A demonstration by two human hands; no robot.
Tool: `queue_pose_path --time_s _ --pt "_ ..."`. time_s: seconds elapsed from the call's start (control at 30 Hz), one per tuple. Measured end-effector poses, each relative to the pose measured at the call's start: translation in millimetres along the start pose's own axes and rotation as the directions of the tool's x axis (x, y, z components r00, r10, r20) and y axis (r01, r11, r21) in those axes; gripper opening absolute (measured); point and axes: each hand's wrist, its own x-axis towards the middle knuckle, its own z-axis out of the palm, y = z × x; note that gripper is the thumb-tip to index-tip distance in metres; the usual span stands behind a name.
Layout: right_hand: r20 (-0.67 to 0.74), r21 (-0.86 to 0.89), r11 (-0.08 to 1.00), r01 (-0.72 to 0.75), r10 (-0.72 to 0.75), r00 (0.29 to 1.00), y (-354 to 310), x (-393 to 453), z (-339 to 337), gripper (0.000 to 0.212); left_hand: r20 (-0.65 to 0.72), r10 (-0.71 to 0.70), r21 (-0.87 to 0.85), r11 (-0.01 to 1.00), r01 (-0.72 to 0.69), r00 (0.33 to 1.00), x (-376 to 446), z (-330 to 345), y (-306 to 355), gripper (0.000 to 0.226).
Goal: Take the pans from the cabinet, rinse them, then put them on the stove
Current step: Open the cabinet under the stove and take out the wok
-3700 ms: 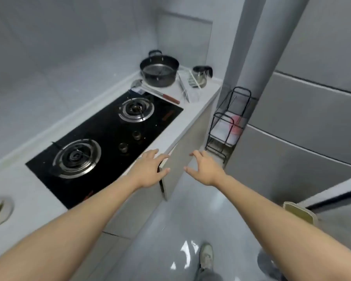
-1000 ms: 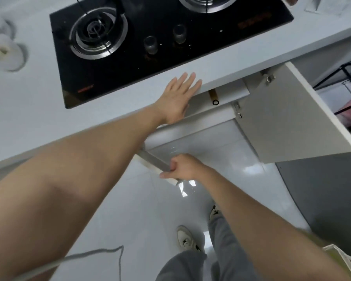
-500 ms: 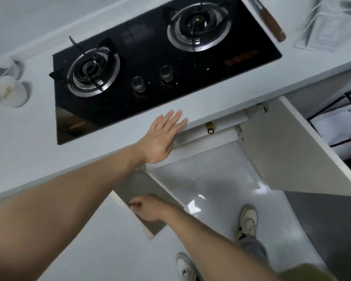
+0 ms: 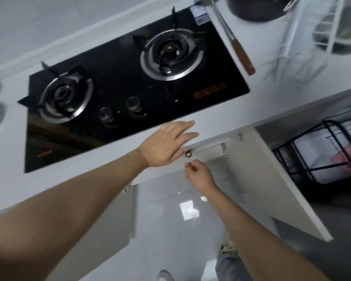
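Both doors [image 4: 272, 179] of the cabinet below the counter [image 4: 211, 118] stand open at lower centre of the frame, but the interior is hidden from this angle; no pan inside it can be confirmed. The left hand [image 4: 166, 145] lies flat on the counter edge, fingers [image 4: 184, 125] straight and holding nothing. The right hand [image 4: 199, 173] is seen at the cabinet mouth just below a small dark ring [image 4: 188, 153]; its fingers are loosely curled, and whether anything is pinched cannot be told. The stove [image 4: 120, 88] occupies centre frame with both burners bare. A dark pot [image 4: 255, 9] is cut off at the top edge; its contents are not visible. A wire rack [image 4: 332, 33] at upper right holds a metal vessel, contents unclear. A wooden-handled utensil [image 4: 239, 49] lies beside the stove. Pans are judged rigid, moderately heavy and slippery when wet; the handle is judged the safest hold, with the other hand supporting the rim. A black floor rack [image 4: 332, 151] at right holds pale items.
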Motion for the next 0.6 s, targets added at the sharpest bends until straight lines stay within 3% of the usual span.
queue_pose_path --time_s 0.1,0.2,0.3,0.37,0.5,0.6 --pt "-0.056 -0.012 0.993 -0.120 0.119 0.991 23 54 -38 0.042 0.009 0.026 0.020 0.999 -0.026 1.000 21 6 -3 0.052" --pt "0.043 0.146 0.957 -0.250 0.246 0.968 32 96 -34 0.036 -0.035 0.033 -0.014 0.999 -0.034 0.999 21 10 -6 0.052" --pt "0.230 0.187 0.906 -0.379 0.334 0.914 23 111 -8 0.033 -0.049 0.047 -0.021 0.999 -0.048 0.998 22 14 -9 0.051" --pt "0.283 0.184 0.903 -0.389 0.330 0.900 20 118 12 0.029 -0.054 0.046 -0.022 0.999 -0.047 0.997 21 15 -11 0.051" --pt "0.209 0.223 0.919 -0.326 0.282 0.936 27 116 39 0.035 -0.071 0.049 -0.031 0.998 -0.051 0.996 20 15 -13 0.051" --pt "0.202 0.272 0.903 -0.331 0.283 0.938 33 95 34 0.026 -0.081 0.060 -0.014 0.998 -0.061 0.995 19 17 -12 0.051"
